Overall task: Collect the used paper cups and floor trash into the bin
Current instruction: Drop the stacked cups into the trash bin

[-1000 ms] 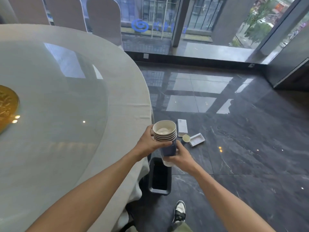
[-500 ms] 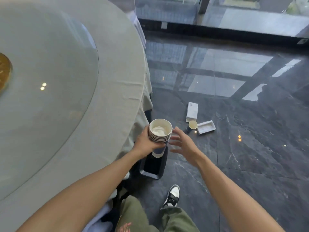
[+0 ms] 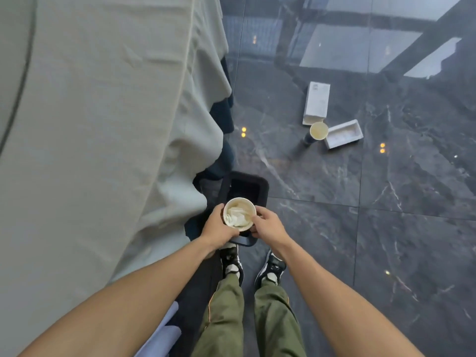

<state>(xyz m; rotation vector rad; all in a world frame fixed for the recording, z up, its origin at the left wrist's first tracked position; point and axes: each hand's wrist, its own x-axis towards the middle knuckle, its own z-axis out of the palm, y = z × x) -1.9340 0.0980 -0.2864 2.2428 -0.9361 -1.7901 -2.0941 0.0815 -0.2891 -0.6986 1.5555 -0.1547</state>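
Note:
A stack of paper cups (image 3: 239, 212), with crumpled white paper in the top one, hangs right over the black rectangular bin (image 3: 260, 186) on the floor. My left hand (image 3: 219, 229) grips the stack's left side. My right hand (image 3: 268, 224) touches its right rim with the fingertips. Farther out on the dark floor lie a single paper cup (image 3: 318, 131), a flat white box (image 3: 316, 102) and an open white box tray (image 3: 343, 134), all close together.
A round table with a grey cloth (image 3: 103, 124) hanging in folds fills the left side, its edge next to the bin. My two shoes (image 3: 231, 261) stand just behind the bin. Glossy dark marble floor (image 3: 386, 240) stretches to the right.
My view has tilted down and I have stepped up to the bin. The cup stack has come lower, over the bin opening, and my right hand has returned to its rim.

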